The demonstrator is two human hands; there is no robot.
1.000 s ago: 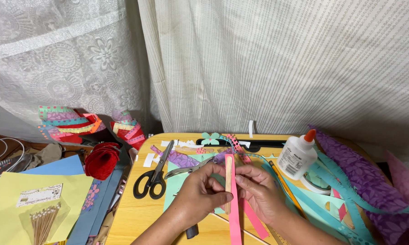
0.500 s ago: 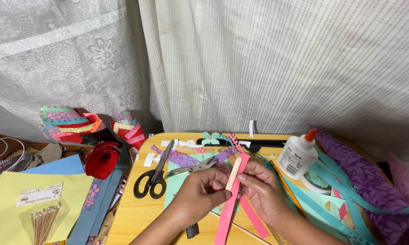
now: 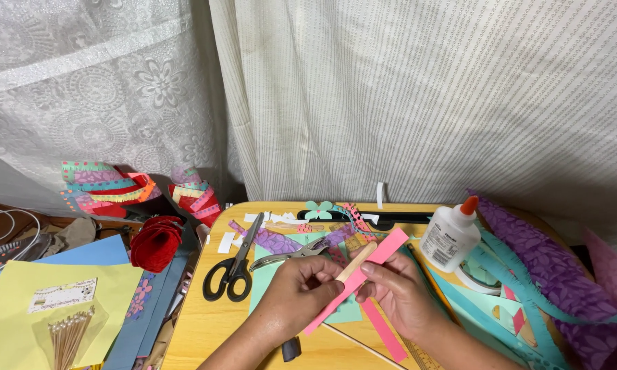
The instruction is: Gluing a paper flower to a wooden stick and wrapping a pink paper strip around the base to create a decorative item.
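Over the small wooden table [image 3: 205,322], my left hand [image 3: 301,289] and my right hand [image 3: 399,291] hold a long pink paper strip [image 3: 384,250] between them, tilted up to the right. A pale wooden stick [image 3: 358,261] lies along the strip, pinched under my fingers. A second pink strip [image 3: 384,329] lies on the table below my right hand. Black-handled scissors [image 3: 233,270] and a metal hole punch [image 3: 288,253] lie just left of my left hand. A white glue bottle [image 3: 451,234] with an orange cap stands to the right.
Purple and teal fringed paper [image 3: 548,267] is heaped at the right. A red paper flower [image 3: 155,241], patterned paper scraps [image 3: 109,185], yellow and blue sheets [image 3: 20,301] and a pack of thin sticks [image 3: 65,336] lie at the left. White curtains hang behind.
The pink strip has swung from nearly upright to a slant, its top tipping right. The wooden stick now lies against it. Both hands stayed in place over the table.
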